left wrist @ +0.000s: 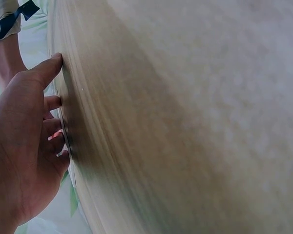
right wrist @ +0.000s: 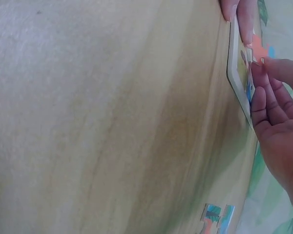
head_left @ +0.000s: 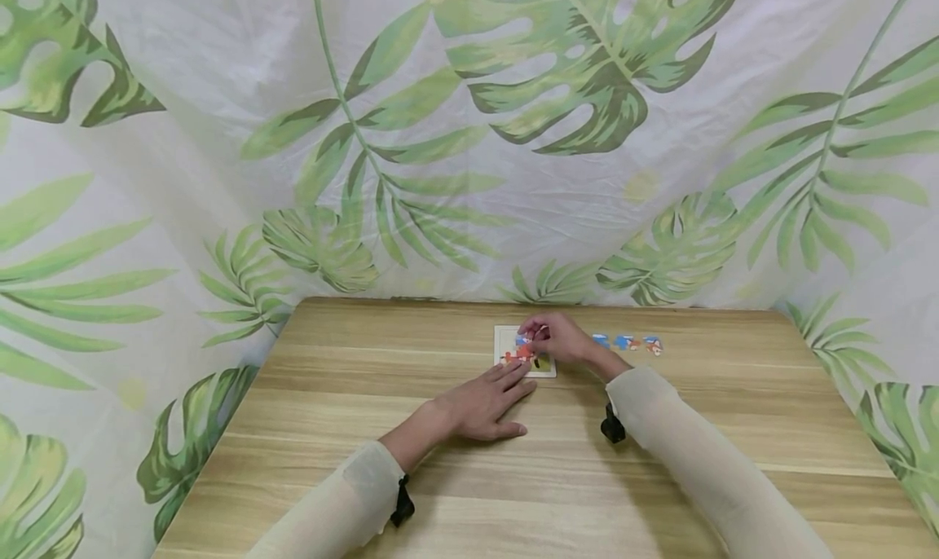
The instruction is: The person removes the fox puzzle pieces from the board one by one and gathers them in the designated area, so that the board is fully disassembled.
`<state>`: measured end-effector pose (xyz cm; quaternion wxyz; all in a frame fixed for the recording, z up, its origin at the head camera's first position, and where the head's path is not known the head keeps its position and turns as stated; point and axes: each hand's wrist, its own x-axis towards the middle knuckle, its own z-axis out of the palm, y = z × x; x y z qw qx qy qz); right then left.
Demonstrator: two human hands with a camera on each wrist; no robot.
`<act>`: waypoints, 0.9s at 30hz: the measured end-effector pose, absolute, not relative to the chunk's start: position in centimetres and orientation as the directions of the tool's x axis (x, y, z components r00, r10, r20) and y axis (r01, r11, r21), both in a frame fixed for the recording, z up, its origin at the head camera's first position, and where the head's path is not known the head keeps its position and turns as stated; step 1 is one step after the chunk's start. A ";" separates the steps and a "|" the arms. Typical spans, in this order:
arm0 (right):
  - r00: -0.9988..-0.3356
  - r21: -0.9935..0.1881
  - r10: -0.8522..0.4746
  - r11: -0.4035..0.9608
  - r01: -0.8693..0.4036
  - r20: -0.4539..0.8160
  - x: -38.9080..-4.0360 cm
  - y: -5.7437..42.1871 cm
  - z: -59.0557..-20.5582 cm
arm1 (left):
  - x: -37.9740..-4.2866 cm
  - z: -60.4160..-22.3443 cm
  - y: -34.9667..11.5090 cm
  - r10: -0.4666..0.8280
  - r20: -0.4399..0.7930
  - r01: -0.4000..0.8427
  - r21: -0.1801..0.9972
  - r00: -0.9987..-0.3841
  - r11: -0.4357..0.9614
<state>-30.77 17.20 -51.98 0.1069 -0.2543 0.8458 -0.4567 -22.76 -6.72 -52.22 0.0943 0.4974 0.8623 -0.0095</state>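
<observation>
- The leafy cloth [head_left: 411, 233] fills the view beyond the bench, from ten round to two o'clock.
- The wooden bench [head_left: 352, 380] carries everything.
- Hands: the left hand [head_left: 490, 404], at the board's seven o'clock, grasps nothing; its fingers lie extended, tips at the near edge. The right hand [head_left: 563, 341], at two to three o'clock, has thumb and fingertips closed together over the puzzle, seemingly pinching a piece.
- The board [head_left: 501, 333] lies flat near the bench's twelve o'clock edge, partly covered by fingers.
- Three loose pieces [head_left: 627, 342] lie in a row at the board's three o'clock, well clear of it.
- The red piece [right wrist: 260, 48] is at the right fingertips; whether it is seated I cannot tell.
- Step, I judge: fitting that piece. The next move calls for lining up its tabs and pressing it flat while the left steadies the board.
</observation>
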 end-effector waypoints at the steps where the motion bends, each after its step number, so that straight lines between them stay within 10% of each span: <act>1: -0.849 -0.834 -0.525 0.446 -0.325 0.050 -30.8 17.2 -52.0 | -22.8 -52.2 -6.7 0.856 -0.173 0.860 0.078 -0.487 0.505; 27: -0.894 -0.872 -0.447 0.427 -0.240 0.027 -29.7 20.0 -50.7 | -22.7 -52.4 -6.8 0.848 -0.179 0.845 0.118 -0.499 0.522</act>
